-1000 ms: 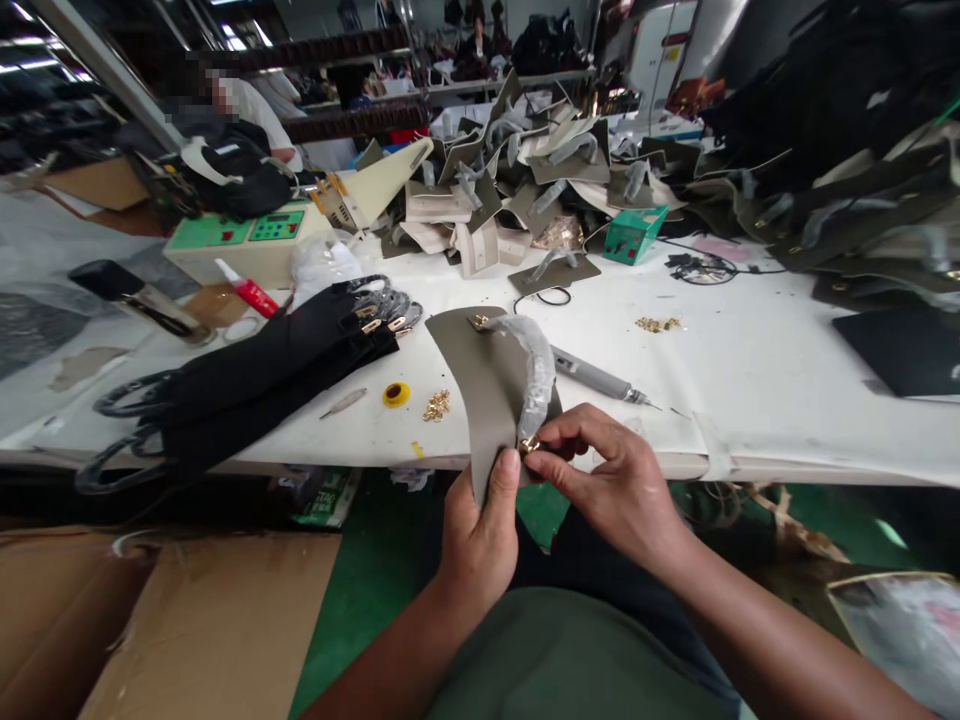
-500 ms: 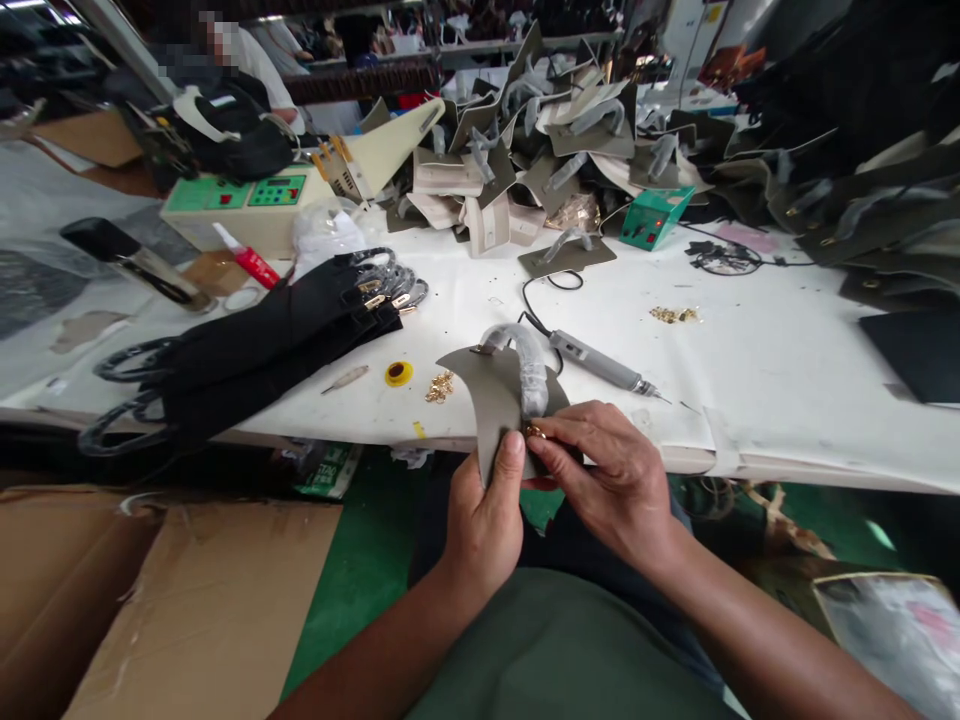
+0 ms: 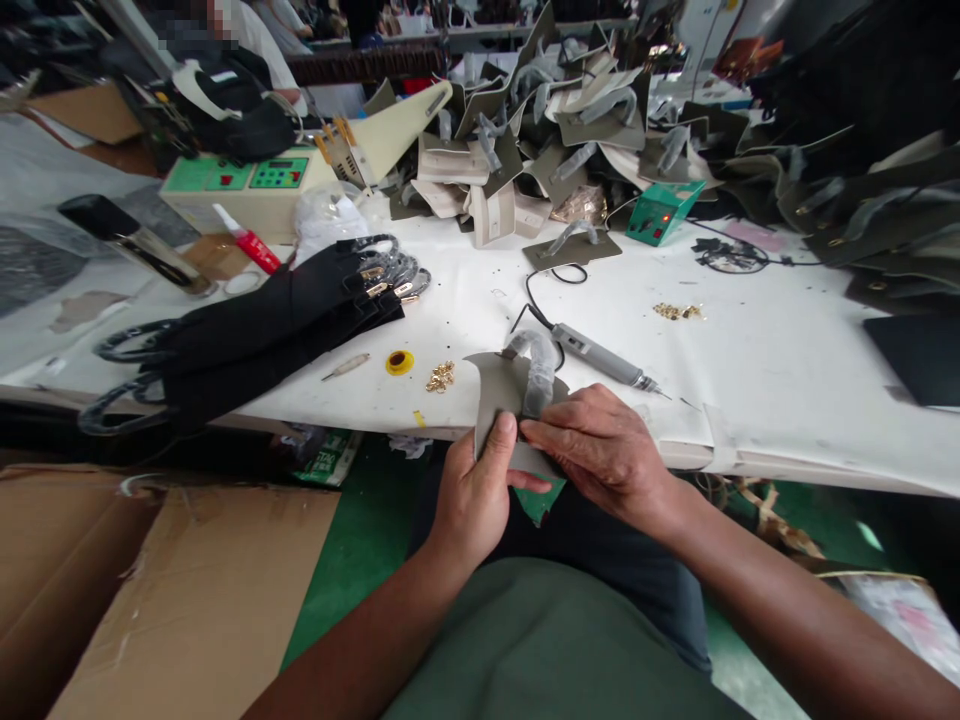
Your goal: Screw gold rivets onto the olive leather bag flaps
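A grey-brown panel (image 3: 496,385) with a plastic-wrapped handle (image 3: 540,375) is held up at the table's front edge. My left hand (image 3: 478,490) grips its lower left part, thumb on the near face. My right hand (image 3: 600,445) is closed at the base of the handle, its fingertips pressed to the panel. Whatever small piece may be between those fingertips is hidden. Beyond the panel lies a grey electric screwdriver (image 3: 600,357). Left of it are small gold fittings (image 3: 440,377) and a yellow round container (image 3: 399,362).
Black straps (image 3: 262,320) lie at the left, beside a spray can (image 3: 135,245). Similar panels (image 3: 517,160) are piled at the back, near a green box (image 3: 662,213). More gold parts (image 3: 678,312) lie to the right. A cardboard box (image 3: 217,580) stands lower left.
My right fingers have closed in against the panel, covering the small gold piece seen between them before. The panel has turned and its left corner has shifted right. The view has tilted slightly.
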Available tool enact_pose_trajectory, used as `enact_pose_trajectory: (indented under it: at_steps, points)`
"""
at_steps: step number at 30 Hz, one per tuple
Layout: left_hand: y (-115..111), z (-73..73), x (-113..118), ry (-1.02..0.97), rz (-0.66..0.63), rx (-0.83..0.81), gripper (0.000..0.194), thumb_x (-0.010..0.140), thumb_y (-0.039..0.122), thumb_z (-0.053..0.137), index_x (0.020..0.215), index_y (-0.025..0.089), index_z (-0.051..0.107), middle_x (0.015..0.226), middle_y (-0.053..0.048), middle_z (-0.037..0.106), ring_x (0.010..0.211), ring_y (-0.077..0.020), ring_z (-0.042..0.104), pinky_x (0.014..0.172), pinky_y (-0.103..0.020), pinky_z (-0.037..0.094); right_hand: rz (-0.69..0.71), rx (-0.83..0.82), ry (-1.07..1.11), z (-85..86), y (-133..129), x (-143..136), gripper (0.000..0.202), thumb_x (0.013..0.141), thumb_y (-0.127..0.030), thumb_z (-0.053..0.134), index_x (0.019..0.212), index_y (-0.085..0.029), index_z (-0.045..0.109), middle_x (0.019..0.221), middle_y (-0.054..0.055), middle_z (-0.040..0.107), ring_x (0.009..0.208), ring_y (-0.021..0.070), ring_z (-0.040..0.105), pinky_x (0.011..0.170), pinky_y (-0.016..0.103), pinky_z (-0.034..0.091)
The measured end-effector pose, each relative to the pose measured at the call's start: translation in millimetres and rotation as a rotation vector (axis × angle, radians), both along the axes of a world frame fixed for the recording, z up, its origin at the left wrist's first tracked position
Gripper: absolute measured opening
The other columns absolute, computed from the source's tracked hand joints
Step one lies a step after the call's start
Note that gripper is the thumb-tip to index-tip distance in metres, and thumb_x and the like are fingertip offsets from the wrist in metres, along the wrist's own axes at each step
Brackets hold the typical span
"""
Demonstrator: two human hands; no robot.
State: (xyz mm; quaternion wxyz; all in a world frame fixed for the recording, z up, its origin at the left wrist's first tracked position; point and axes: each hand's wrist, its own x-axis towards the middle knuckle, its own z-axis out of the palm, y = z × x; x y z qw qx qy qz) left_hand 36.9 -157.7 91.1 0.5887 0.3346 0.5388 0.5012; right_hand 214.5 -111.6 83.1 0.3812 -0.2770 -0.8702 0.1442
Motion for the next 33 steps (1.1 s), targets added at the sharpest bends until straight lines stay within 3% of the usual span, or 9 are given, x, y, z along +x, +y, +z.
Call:
enact_pose_trajectory:
  at_steps: [7, 9, 11, 14, 16, 20, 23, 27, 33]
  points:
    - [2.7, 1.4, 2.2, -0.098, 0.022, 0.029, 0.041, 0.092, 0.054, 0.067, 0.112, 0.018, 0.074, 0.112, -0.011, 0.076, 0.081, -0.0239, 0.076, 0.062, -0.030, 0.066, -0.202, -0.136, 0.231, -4.3, -18.5, -0.9, 0.049, 0.091, -0.030, 0.077, 0.138, -0.034, 0.064, 0.120, 0.009, 0.068, 0.108, 0.0273, 0.064, 0.092, 0.046, 0.053]
    - [0.7, 0.6, 4.0, -0.125, 0.018, 0.029, 0.042, 0.091, 0.053, 0.068, 0.116, 0.019, 0.074, 0.111, -0.011, 0.076, 0.087, -0.0266, 0.076, 0.069, -0.033, 0.066, -0.364, -0.302, 0.378, -5.9, -20.8, -0.2, 0.051, 0.089, -0.037, 0.079, 0.137, -0.030, 0.064, 0.125, 0.011, 0.065, 0.112, 0.0284, 0.062, 0.095, 0.047, 0.053]
    - [-3.3, -0.6, 5.3, -0.131, 0.007, 0.035, 0.043, 0.092, 0.053, 0.067, 0.119, 0.020, 0.075, 0.111, -0.012, 0.077, 0.099, -0.0299, 0.075, 0.082, -0.037, 0.065, -0.438, -0.604, 0.508, -8.9, -20.0, 0.7, 0.052, 0.088, -0.045, 0.078, 0.134, -0.025, 0.064, 0.118, 0.010, 0.067, 0.107, 0.0272, 0.064, 0.090, 0.044, 0.056]
    - [-9.4, -0.7, 2.4, -0.071, -0.101, 0.092, 0.042, 0.092, 0.051, 0.068, 0.121, 0.020, 0.075, 0.120, -0.011, 0.076, 0.120, -0.0326, 0.067, 0.105, -0.041, 0.054, -0.325, -1.024, 0.702, -13.7, -16.6, 2.0, 0.058, 0.086, -0.049, 0.079, 0.134, -0.022, 0.062, 0.100, 0.006, 0.069, 0.091, 0.0228, 0.067, 0.077, 0.036, 0.057]
    - [-9.6, 0.7, -3.7, -0.130, -0.224, 0.128, 0.049, 0.090, 0.054, 0.069, 0.124, 0.019, 0.073, 0.126, -0.012, 0.074, 0.130, -0.0342, 0.061, 0.112, -0.044, 0.048, -0.263, -1.089, 0.806, -14.8, -16.4, 3.9, 0.060, 0.082, -0.044, 0.084, 0.133, -0.023, 0.062, 0.097, 0.004, 0.069, 0.087, 0.0198, 0.066, 0.074, 0.031, 0.057]
    - [4.7, 2.5, -17.8, -0.479, -0.204, 0.043, 0.074, 0.089, 0.075, 0.053, 0.129, 0.015, 0.069, 0.127, -0.017, 0.073, 0.133, -0.0372, 0.058, 0.112, -0.052, 0.046, -0.181, -1.058, 0.691, -15.0, -26.9, 12.6, 0.049, 0.083, -0.040, 0.083, 0.127, -0.026, 0.066, 0.096, 0.002, 0.069, 0.082, 0.0169, 0.065, 0.068, 0.027, 0.056]
    - [19.9, -2.6, -22.6, -0.548, -0.136, -0.050, 0.057, 0.094, 0.060, 0.060, 0.128, 0.015, 0.069, 0.125, -0.014, 0.074, 0.127, -0.0330, 0.063, 0.112, -0.049, 0.047, -0.171, -0.961, 0.432, -20.7, -39.6, 22.4, 0.036, 0.089, -0.040, 0.078, 0.122, -0.027, 0.071, 0.093, 0.002, 0.072, 0.077, 0.0169, 0.066, 0.067, 0.028, 0.057]
    - [30.2, -15.5, -19.5, -0.444, -0.061, -0.039, 0.042, 0.090, 0.042, 0.074, 0.124, 0.016, 0.072, 0.124, -0.011, 0.075, 0.119, -0.0291, 0.068, 0.108, -0.042, 0.050, -0.160, -0.757, 0.150, -24.7, -45.2, 35.6, 0.030, 0.092, -0.037, 0.074, 0.121, -0.030, 0.075, 0.112, 0.004, 0.076, 0.097, 0.0226, 0.072, 0.080, 0.033, 0.060]
    - [26.9, -22.4, -13.4, -0.037, -0.096, 0.125, 0.042, 0.092, 0.050, 0.070, 0.120, 0.020, 0.074, 0.125, -0.009, 0.076, 0.124, -0.0299, 0.065, 0.109, -0.038, 0.047, -0.444, -0.339, 0.283, 7.2, -17.8, 29.3, 0.015, 0.093, -0.032, 0.074, 0.102, -0.021, 0.078, 0.095, 0.007, 0.075, 0.081, 0.0195, 0.068, 0.073, 0.033, 0.056]
